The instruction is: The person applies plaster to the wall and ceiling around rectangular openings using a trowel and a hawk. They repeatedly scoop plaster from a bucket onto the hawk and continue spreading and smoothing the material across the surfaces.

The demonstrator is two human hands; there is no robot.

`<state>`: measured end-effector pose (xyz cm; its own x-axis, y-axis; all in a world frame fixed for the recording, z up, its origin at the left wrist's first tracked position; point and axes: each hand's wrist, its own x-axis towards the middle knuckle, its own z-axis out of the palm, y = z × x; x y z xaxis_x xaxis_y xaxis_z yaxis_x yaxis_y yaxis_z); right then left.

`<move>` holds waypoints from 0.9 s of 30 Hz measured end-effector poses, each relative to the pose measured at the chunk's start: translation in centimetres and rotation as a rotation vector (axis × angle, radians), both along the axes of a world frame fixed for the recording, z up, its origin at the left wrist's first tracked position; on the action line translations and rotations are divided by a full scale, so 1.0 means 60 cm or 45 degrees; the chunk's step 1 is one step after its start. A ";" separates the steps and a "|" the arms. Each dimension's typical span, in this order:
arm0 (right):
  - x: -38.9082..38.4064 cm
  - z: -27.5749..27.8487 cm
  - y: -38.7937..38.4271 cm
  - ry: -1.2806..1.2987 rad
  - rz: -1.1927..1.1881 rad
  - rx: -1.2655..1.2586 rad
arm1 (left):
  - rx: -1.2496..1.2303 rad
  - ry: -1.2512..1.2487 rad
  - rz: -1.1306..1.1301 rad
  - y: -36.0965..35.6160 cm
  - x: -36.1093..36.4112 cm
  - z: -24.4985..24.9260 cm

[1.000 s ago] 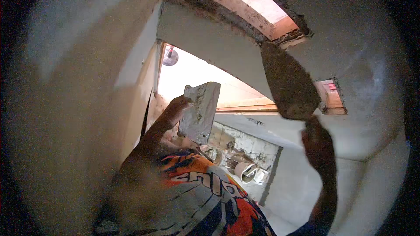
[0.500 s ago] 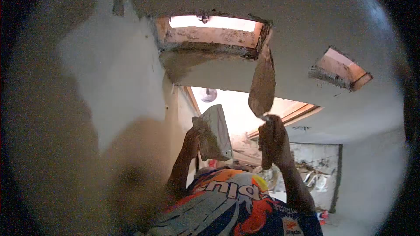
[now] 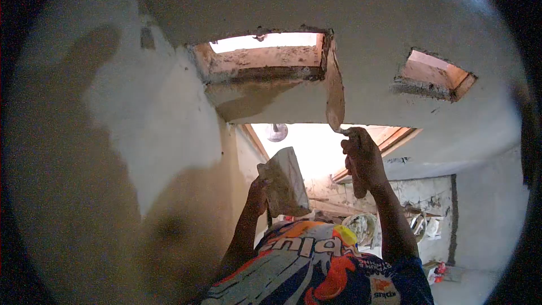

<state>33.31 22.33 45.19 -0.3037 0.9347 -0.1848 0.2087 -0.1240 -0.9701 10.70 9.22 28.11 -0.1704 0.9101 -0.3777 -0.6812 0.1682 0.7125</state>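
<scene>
My right hand [image 3: 364,161] is closed around the handle of a pointed plastering trowel [image 3: 335,93]. Its long blade, coated in grey-brown plaster, points up and appears nearly edge-on. The tip lies right at the right-hand edge of a rectangular recess [image 3: 262,73] with rough, plaster-smeared borders. Lower and to the left, my left hand [image 3: 257,195] grips a pale rectangular board [image 3: 285,183] by its left side. Smears cover the board, which tilts in front of my chest; part of the left fingers is hidden behind it.
A smaller recess [image 3: 437,73] opens in the plastered surface at right. Damp, dark patches mark the pale wall [image 3: 152,113] at left. Behind my hands is a bright opening [image 3: 307,149] with a wooden edge. A round lamp-like object [image 3: 276,132] shows in it.
The trowel blade has turned from showing its face to nearly edge-on, its tip still by the recess edge. The board has tilted, and the whole view has shifted slightly.
</scene>
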 end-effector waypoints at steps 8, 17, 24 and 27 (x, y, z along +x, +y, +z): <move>-0.002 0.005 -0.038 -0.308 0.115 0.344 | 0.008 0.145 -0.025 0.000 0.001 -0.023; -0.003 0.017 -0.026 -0.066 -0.002 0.006 | 0.086 0.034 -0.005 -0.005 -0.012 -0.067; -0.015 0.040 -0.048 -0.305 0.021 0.125 | 0.012 0.068 0.086 0.001 -0.010 -0.067; -0.014 0.057 -0.029 -0.258 0.052 0.143 | 0.046 0.144 0.021 0.003 -0.004 -0.088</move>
<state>32.48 20.61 48.59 -0.3086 0.9406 -0.1416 0.4035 -0.0054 -0.9150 10.46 9.39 22.84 -0.2249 0.9196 -0.3222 -0.5982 0.1307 0.7906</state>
